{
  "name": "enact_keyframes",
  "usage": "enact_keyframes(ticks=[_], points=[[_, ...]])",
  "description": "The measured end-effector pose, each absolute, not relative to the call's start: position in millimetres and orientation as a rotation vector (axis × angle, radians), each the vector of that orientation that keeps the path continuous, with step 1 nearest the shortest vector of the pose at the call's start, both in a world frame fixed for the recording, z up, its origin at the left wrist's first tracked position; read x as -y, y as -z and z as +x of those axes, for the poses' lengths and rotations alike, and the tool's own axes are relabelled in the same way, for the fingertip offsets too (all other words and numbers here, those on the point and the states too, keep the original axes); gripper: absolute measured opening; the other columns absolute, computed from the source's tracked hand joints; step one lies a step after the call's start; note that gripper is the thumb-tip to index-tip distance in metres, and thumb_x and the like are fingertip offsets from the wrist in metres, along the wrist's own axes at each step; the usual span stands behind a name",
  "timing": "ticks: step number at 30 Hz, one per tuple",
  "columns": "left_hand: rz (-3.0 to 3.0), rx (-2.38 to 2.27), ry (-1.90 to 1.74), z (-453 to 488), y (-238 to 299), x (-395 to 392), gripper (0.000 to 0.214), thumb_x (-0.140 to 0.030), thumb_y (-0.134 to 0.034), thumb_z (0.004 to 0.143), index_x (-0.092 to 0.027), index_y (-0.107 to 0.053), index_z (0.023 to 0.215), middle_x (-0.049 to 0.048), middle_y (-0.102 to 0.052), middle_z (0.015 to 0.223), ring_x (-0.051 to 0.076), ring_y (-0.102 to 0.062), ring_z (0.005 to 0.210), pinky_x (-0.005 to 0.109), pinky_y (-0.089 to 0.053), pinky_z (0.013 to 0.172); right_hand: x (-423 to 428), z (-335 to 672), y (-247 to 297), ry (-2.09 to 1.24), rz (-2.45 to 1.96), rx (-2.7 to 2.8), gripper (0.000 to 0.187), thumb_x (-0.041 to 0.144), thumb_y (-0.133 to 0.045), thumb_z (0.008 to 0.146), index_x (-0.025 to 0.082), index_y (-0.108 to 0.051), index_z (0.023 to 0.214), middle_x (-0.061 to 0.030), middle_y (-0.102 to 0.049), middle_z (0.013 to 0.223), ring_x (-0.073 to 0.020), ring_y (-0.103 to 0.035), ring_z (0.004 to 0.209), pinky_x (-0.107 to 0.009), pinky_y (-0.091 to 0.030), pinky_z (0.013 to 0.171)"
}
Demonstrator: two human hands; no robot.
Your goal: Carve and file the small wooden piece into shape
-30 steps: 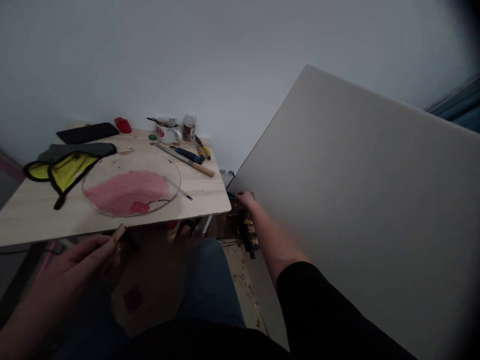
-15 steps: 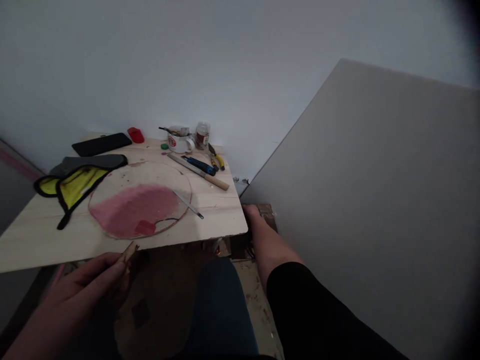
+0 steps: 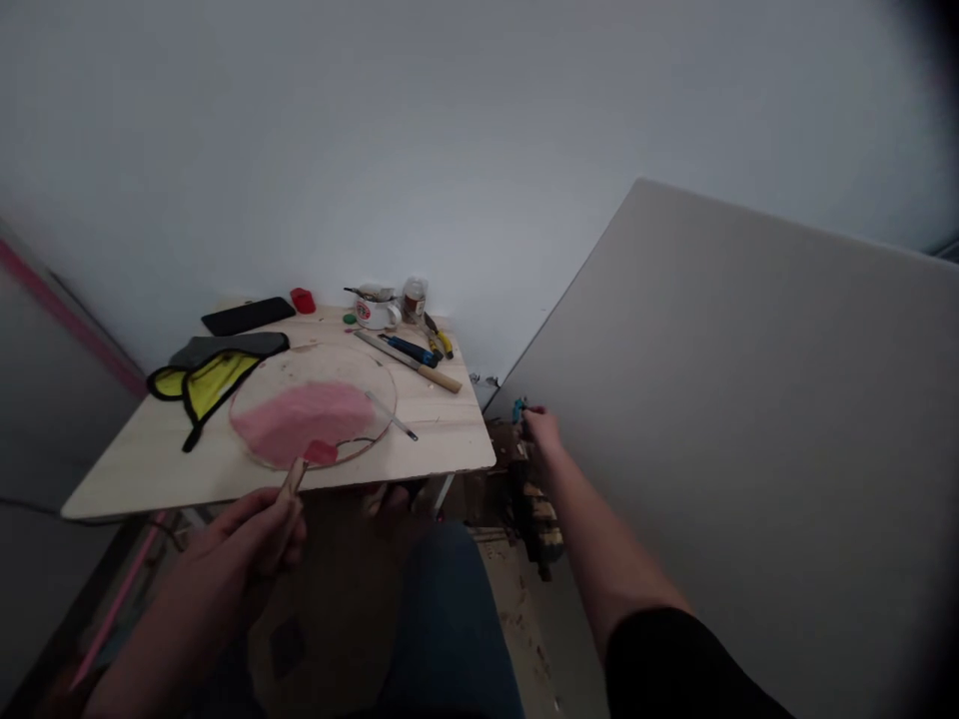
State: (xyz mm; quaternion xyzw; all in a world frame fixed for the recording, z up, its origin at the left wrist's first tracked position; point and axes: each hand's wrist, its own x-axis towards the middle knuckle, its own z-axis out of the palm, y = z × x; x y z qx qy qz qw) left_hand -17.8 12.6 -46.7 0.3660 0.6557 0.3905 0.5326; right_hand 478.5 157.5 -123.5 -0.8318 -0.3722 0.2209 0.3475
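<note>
My left hand (image 3: 251,539) is closed around a small wooden stick (image 3: 291,481) just below the front edge of the light wooden table (image 3: 150,469). My right hand (image 3: 540,429) reaches forward to the floor beside the table's right corner, fingers closed near a small teal object (image 3: 517,407); whether it grips that object cannot be told. A round clear disc (image 3: 315,414) with a pink patch lies on the table, a thin metal rod (image 3: 394,417) across its right edge.
A large pale board (image 3: 749,419) leans at the right. At the table's back are a mug (image 3: 373,310), a jar (image 3: 413,298), a wooden-handled tool (image 3: 411,361), pliers (image 3: 440,340), a black case (image 3: 247,316) and a yellow-black cloth (image 3: 202,379). Dark tools (image 3: 535,509) lie on the floor.
My view pulled back and the table now looks farther away. My right hand rose from behind the table corner to the teal object. My left hand lifted the stick toward the table edge.
</note>
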Motion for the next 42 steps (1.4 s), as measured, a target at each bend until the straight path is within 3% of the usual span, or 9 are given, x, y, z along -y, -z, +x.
enact_keyframes(ticks=[2, 4, 8, 12, 16, 21, 30, 35, 42], points=[[0.877, -1.434, -0.948, -19, 40, -10, 0.056, -0.074, -0.09, 0.081, -0.022, -0.083, 0.102, 0.0081, -0.083, 0.087, 0.024, -0.075, 0.076, 0.03, -0.058, 0.065, -136, 477, 102, -0.522, -2.055, 0.877, 0.05, 0.038, -0.071, 0.116, 0.017, -0.059, 0.159, -0.0127, -0.078, 0.13, -0.0236, -0.079, 0.1, -0.037, -0.07, 0.085], [0.955, -1.317, -0.947, -20, 30, -8, 0.052, -0.071, -0.088, 0.091, -0.02, -0.082, 0.103, 0.0072, -0.081, 0.084, 0.02, -0.071, 0.073, 0.026, -0.053, 0.065, -108, 470, 81, -0.462, -1.889, 0.821, 0.063, 0.04, -0.065, 0.113, 0.026, -0.042, 0.17, -0.0049, -0.078, 0.124, -0.0155, -0.074, 0.084, -0.027, -0.065, 0.075], [1.121, -1.214, -0.994, -15, 4, -5, 0.051, -0.07, -0.078, 0.103, -0.022, -0.081, 0.12, 0.0059, -0.081, 0.09, 0.016, -0.064, 0.069, 0.026, -0.051, 0.065, -44, 423, 51, -0.87, -1.222, 0.695, 0.057, 0.055, -0.087, 0.088, 0.032, -0.069, 0.137, -0.0027, -0.083, 0.118, -0.0098, -0.053, 0.054, -0.026, -0.054, 0.051], [1.193, -1.158, -1.019, -7, -19, 2, 0.048, -0.066, -0.076, 0.106, -0.022, -0.08, 0.125, 0.0058, -0.081, 0.09, 0.017, -0.065, 0.067, 0.028, -0.053, 0.065, 12, 343, 36, -1.324, -1.162, 0.828, 0.055, 0.075, -0.078, 0.097, 0.026, -0.077, 0.123, -0.0068, -0.085, 0.106, -0.012, -0.047, 0.048, -0.029, -0.048, 0.043], [1.219, -1.102, -1.05, -6, -31, 13, 0.047, -0.063, -0.079, 0.104, -0.021, -0.078, 0.125, 0.0056, -0.08, 0.088, 0.017, -0.064, 0.066, 0.028, -0.053, 0.062, 31, 292, 27, -1.371, -1.298, 1.345, 0.05, 0.07, -0.079, 0.101, 0.024, -0.081, 0.121, -0.0087, -0.086, 0.105, -0.019, -0.063, 0.06, -0.033, -0.057, 0.054], [1.243, -1.083, -1.076, -6, -39, 25, 0.044, -0.062, -0.077, 0.105, -0.021, -0.078, 0.122, 0.0049, -0.079, 0.086, 0.017, -0.063, 0.065, 0.03, -0.054, 0.064, 20, 275, 6, -0.985, -1.395, 1.953, 0.024, 0.049, -0.073, 0.107, 0.027, -0.083, 0.104, -0.0053, -0.086, 0.102, -0.0299, -0.079, 0.095, -0.038, -0.062, 0.083], [1.205, -1.086, -1.127, -4, -45, 31, 0.045, -0.062, -0.078, 0.105, -0.02, -0.078, 0.122, 0.0047, -0.078, 0.083, 0.017, -0.062, 0.064, 0.028, -0.05, 0.061, 15, 253, 0, -1.383, -1.285, 1.769, 0.035, 0.059, -0.076, 0.101, 0.025, -0.072, 0.092, -0.002, -0.077, 0.084, -0.0249, -0.072, 0.077, -0.034, -0.056, 0.07], [1.227, -1.063, -1.188, -6, -42, 32, 0.052, -0.061, -0.08, 0.105, -0.02, -0.077, 0.137, 0.0026, -0.076, 0.08, 0.016, -0.06, 0.063, 0.027, -0.05, 0.06, 17, 255, -11, -0.941, -1.313, 2.101, 0.021, 0.041, -0.068, 0.109, 0.026, -0.083, 0.111, -0.0058, -0.087, 0.104, -0.0285, -0.079, 0.095, -0.037, -0.059, 0.085], [1.347, -1.125, -1.188, -8, -28, 32, 0.053, -0.059, -0.075, 0.11, -0.025, -0.077, 0.15, 0.0018, -0.077, 0.084, 0.015, -0.061, 0.064, 0.026, -0.049, 0.061, 23, 255, -17, -0.611, -1.394, 2.286, 0.042, 0.033, -0.067, 0.112, 0.032, -0.078, 0.152, -0.0085, -0.086, 0.141, -0.0337, -0.082, 0.127, -0.044, -0.062, 0.107]])
